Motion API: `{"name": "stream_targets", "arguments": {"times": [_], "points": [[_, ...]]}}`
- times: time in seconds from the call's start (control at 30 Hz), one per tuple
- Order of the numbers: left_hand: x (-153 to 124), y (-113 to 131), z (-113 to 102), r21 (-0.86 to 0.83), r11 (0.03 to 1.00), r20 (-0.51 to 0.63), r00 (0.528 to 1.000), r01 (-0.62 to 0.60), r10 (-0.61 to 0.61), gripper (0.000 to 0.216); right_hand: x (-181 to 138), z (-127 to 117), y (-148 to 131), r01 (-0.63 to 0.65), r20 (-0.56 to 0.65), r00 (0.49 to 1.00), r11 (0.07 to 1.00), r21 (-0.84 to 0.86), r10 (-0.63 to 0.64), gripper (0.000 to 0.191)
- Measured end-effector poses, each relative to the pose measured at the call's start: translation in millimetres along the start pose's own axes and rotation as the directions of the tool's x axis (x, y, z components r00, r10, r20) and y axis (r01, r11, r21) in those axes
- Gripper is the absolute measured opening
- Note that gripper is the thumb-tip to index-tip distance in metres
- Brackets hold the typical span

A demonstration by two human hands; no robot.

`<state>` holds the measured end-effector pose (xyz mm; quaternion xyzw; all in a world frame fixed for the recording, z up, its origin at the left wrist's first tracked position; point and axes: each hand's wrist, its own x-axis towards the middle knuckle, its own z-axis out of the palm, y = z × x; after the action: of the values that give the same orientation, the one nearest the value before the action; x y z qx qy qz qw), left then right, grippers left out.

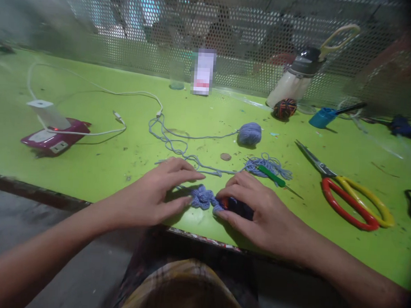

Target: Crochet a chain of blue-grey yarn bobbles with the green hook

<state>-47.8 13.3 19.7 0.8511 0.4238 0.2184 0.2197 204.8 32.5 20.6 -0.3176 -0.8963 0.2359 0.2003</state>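
Observation:
A small blue-purple crocheted flower [201, 197] lies flat on the green table near its front edge. My left hand [158, 190] is beside it, thumb and fingers apart, with the thumb tip at the flower's left edge. On the other side, my right hand [254, 207] has thumb and index finger closed on a narrow crocheted part [217, 205] joined to the flower. Under that palm is a dark object [239, 207] with a spot of red, mostly hidden. A green-handled crochet hook [271, 175] rests across loose blue yarn [255, 167] just beyond my right hand.
A blue yarn ball [249, 134] trails a strand leftward. Large scissors [344, 193] with red and yellow handles lie right. Farther back are a bottle [294, 80], a multicoloured yarn ball [284, 109] and a blue cup [322, 118]. A purple power adapter [56, 137] with white cable stands left.

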Motion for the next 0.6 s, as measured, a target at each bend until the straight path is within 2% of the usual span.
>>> {"name": "stream_targets", "arguments": {"times": [0.07,0.17,0.33,0.47,0.6], "points": [[-6.4,-3.8,-8.9,0.001,0.999,-0.065,0.997,0.051,-0.051,0.038,0.4,-7.8,0.9,0.01,-0.086,0.996,1.0,-0.003,-0.01,0.013],[-14.7,-11.5,-18.0,0.058,0.99,-0.05,0.991,0.128,-0.126,0.036,1.9,-19.2,7.3,-0.011,-0.163,0.987,0.999,-0.051,0.003,0.011],[-20.3,-16.6,-14.0,0.216,0.95,-0.023,0.974,0.224,-0.225,0.023,4.9,-25.1,21.2,-0.065,-0.083,0.995,0.998,-0.021,0.063,0.014],[-19.1,-15.0,-8.9,0.285,0.932,-0.045,0.974,0.225,-0.222,0.021,7.9,-24.0,19.8,-0.071,-0.005,0.997,0.997,-0.036,0.071,0.017],[-16.8,-10.7,-13.8,0.292,0.935,-0.023,0.979,0.201,-0.203,0.021,18.3,-25.8,8.6,0.001,0.092,0.996,0.993,-0.119,0.01,0.017]]}}
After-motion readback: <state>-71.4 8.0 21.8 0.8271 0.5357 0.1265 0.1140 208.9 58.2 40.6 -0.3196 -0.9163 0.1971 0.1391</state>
